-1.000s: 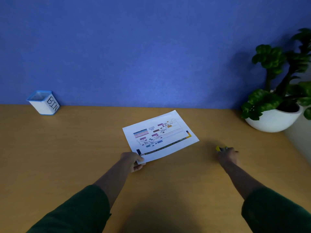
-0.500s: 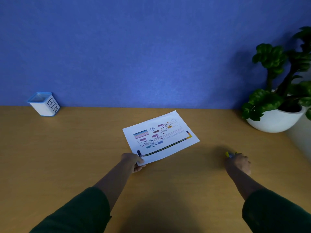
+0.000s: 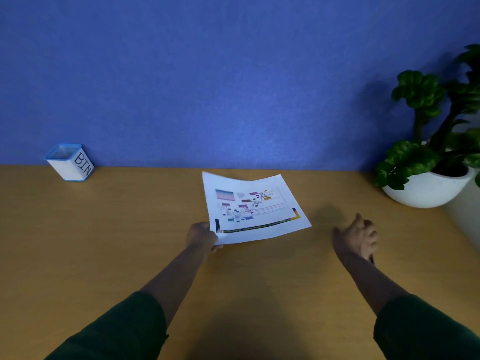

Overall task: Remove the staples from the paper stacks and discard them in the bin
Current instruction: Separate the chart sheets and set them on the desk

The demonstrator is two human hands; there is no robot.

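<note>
I see the paper stack (image 3: 253,207) lifted off the wooden desk (image 3: 117,229).
My left hand (image 3: 202,236) pinches its near-left corner, tilting it up from where it lay flat; my right hand (image 3: 357,236) has drawn back, fingers curled around a small dark tool, mostly hidden. The bin (image 3: 69,162) waits far left.

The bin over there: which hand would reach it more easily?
Probably the left. The bin stands at the table's far left, on the left hand's side, though that hand grips the paper. The right hand is far off, seemingly curled round something dark.
</note>
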